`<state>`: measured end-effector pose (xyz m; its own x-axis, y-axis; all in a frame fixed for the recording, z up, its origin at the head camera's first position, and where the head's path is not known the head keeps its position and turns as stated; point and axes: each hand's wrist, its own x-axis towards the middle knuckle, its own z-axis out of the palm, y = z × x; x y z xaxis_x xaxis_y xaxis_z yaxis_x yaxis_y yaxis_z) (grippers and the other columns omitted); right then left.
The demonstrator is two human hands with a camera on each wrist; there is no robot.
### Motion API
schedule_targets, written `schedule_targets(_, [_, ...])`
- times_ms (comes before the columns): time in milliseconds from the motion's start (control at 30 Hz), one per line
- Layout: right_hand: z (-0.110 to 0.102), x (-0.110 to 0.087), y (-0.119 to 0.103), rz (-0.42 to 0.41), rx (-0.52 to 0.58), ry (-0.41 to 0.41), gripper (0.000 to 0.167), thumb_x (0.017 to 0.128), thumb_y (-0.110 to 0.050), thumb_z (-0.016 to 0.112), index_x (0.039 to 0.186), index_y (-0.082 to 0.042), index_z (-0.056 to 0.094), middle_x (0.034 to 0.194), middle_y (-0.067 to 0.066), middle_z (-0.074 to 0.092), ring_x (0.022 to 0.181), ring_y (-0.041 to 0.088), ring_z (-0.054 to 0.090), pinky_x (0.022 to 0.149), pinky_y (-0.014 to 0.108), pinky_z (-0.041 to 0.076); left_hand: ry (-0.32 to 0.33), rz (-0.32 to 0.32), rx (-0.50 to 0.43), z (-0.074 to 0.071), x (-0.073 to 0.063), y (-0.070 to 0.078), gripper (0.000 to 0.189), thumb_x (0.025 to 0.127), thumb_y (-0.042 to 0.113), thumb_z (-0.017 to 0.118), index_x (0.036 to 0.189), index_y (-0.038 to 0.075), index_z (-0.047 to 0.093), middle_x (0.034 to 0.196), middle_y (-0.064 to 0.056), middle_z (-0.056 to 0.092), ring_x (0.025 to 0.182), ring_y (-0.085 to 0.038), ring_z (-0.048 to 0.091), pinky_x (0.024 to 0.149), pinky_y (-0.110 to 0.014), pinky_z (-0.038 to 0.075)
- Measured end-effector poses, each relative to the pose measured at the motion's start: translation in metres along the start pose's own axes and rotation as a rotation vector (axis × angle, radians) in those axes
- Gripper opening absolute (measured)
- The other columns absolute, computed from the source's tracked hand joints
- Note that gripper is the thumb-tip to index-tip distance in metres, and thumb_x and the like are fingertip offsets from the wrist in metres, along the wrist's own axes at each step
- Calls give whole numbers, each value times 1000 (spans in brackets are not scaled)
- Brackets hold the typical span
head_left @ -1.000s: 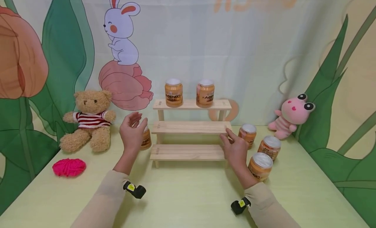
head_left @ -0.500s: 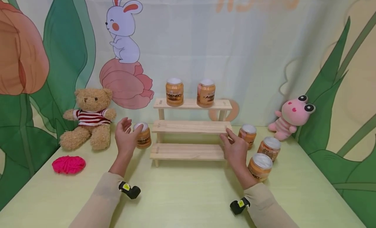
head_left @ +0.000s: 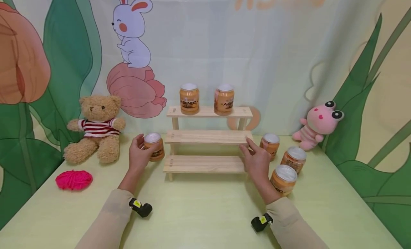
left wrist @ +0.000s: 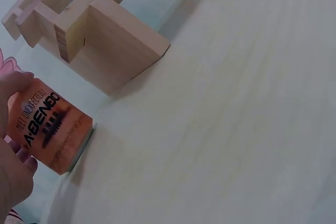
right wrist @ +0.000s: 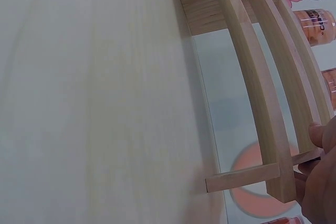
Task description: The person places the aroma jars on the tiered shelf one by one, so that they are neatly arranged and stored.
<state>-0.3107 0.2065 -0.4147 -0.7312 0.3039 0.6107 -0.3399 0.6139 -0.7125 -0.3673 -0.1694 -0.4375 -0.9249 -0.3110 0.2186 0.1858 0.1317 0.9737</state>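
Note:
My left hand [head_left: 138,155] is round an orange jar [head_left: 156,152] with a white lid, which stands on the table left of a three-tier wooden display stand [head_left: 205,164]. In the left wrist view, the thumb lies on one side of this jar [left wrist: 50,124] and the fingers curl behind it. My right hand [head_left: 258,158] grips the right end of the stand's middle tier; in the right wrist view, part of the hand [right wrist: 321,174] is cut off by the frame edge. Two similar jars, a left one [head_left: 189,99] and a right one [head_left: 224,100], stand on the top tier.
Right of the stand are three more jars: a back one [head_left: 269,146], a middle one [head_left: 293,159] and a front one [head_left: 284,180]. A teddy bear [head_left: 100,133] and pink yarn [head_left: 74,180] lie left. A pink plush frog [head_left: 319,126] leans at the back right.
My left hand has moved leftward and down from in front of the left jar, then come in round it. The right hand keeps its place on the stand.

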Motion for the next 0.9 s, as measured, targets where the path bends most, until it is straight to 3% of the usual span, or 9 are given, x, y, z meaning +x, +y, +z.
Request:
schedule_targets(233, [0, 1, 0, 2, 9, -1, 40, 87, -19, 81, 120, 0, 71, 107, 26, 69, 82, 31, 73, 73, 47, 58, -32, 28, 9, 1, -2, -4, 70, 85, 19, 81, 141, -2, 45, 139, -21, 51, 130, -31, 47, 109, -45, 39])
schedule_targets(667, [1, 1, 0, -28, 10, -5, 40, 87, -19, 80, 121, 2, 70, 105, 23, 70, 82, 31, 73, 74, 47, 58, -41, 15, 14, 0, 0, -10, 70, 85, 25, 82, 141, 2, 48, 138, -16, 53, 130, -28, 49, 104, -45, 43])
schedule_targets(900, [0, 0, -3, -1, 22, -9, 39, 87, -17, 80, 120, 2, 70, 109, 23, 70, 83, 32, 73, 74, 47, 58, -36, -15, 20, -1, 1, -10, 71, 85, 27, 82, 143, 4, 48, 140, -15, 52, 130, -27, 48, 105, -44, 42])
